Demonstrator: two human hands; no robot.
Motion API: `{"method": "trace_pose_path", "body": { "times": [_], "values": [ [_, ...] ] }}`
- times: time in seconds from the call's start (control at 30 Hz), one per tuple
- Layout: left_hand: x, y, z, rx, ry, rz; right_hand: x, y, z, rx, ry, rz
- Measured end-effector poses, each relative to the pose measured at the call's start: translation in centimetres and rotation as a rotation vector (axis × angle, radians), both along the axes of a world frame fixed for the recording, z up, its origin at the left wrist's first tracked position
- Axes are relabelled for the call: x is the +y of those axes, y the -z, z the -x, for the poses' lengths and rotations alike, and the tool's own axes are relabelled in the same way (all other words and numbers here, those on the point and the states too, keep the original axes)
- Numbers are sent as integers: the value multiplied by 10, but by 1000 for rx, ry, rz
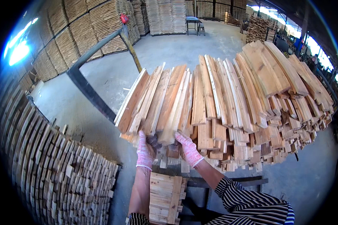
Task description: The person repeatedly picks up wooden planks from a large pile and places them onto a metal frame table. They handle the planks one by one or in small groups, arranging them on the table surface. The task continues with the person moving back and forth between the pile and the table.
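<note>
I see both hands in pink-and-white knit gloves pressed up against the near ends of a big slat pile [229,108]. The left hand [145,150] is raised with its fingers curled onto the underside of a bundle [159,101] of long slats at the pile's left end, so it is gripping the bundle's end. The right hand [188,149] sits just beside it, fingers wrapped up against the same bundle's end, gripping too. Between the 2 hands there is a dark gap (I think it is shadow under the slat ends, though the view there is too dim to be sure).

The bundle fans away from me, its far ends pointing toward the concrete floor [169,48]. It lies against the rest of the pile, which spreads to my right in rough layers with many short ends sticking out.

Below the hands, a small pallet [165,197] of pale boards sits on a dark metal frame [229,182]. The right forearm wears a black-and-white striped sleeve [248,204].

To my left stands a stack [56,168] of slats on edge. A dark steel bar [90,90] angles across the floor behind the pile, meeting a wooden handle [131,48]. More stacks [86,30] line the far wall.
</note>
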State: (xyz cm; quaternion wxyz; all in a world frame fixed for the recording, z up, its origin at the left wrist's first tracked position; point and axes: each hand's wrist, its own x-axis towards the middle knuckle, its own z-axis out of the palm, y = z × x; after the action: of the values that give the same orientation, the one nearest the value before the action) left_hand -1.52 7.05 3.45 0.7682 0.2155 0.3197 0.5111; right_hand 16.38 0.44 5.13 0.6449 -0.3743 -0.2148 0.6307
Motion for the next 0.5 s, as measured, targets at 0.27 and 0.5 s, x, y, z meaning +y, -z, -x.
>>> {"method": "trace_pose_path", "body": {
  "times": [0.27,0.5],
  "values": [
    [23,-14,-59,203,-309,131,118,-9,-17,-330,278,290],
    [3,-8,-90,-21,-252,122,99,8,-63,114,-20,212]
  ]
}}
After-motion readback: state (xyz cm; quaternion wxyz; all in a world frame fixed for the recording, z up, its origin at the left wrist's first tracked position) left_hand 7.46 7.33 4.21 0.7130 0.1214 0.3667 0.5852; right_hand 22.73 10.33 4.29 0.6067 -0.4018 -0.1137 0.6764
